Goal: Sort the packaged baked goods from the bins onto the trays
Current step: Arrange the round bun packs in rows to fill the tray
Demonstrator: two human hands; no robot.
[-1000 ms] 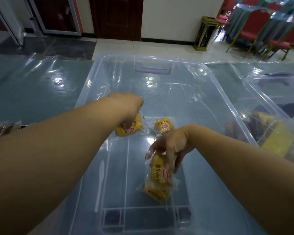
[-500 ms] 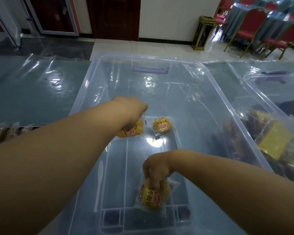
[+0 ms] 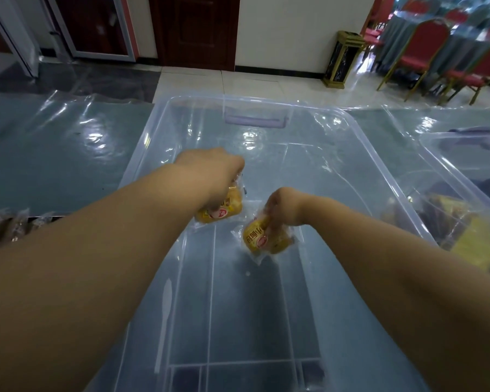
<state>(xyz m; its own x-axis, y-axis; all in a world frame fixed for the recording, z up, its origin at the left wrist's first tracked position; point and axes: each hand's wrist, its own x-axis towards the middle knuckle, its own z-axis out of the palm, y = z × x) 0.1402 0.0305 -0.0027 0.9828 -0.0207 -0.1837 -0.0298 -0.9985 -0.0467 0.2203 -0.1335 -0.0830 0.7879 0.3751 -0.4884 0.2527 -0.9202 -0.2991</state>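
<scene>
A large clear plastic bin (image 3: 379,154) stands in front of me on the table. Both my arms reach down into it. My left hand (image 3: 215,176) is shut on a yellow packaged bun (image 3: 226,212) near the middle of the bin floor. Just to its right, my right hand (image 3: 284,207) is shut on a clump of yellow packaged buns (image 3: 259,236) with a red logo, held by the wrapper tops. No loose bun shows elsewhere on the bin floor.
A second clear bin (image 3: 436,176) at the right holds dark and yellow packets (image 3: 475,241). Dark wrapped goods (image 3: 0,227) lie at the left edge. Glossy plastic film (image 3: 54,154) covers the teal table. Red chairs (image 3: 424,46) stand far right.
My right hand carried its bun packet from the near part of the bin forward to where a loose bun lay; that bun no longer lies apart. My left hand stays shut on its bun.
</scene>
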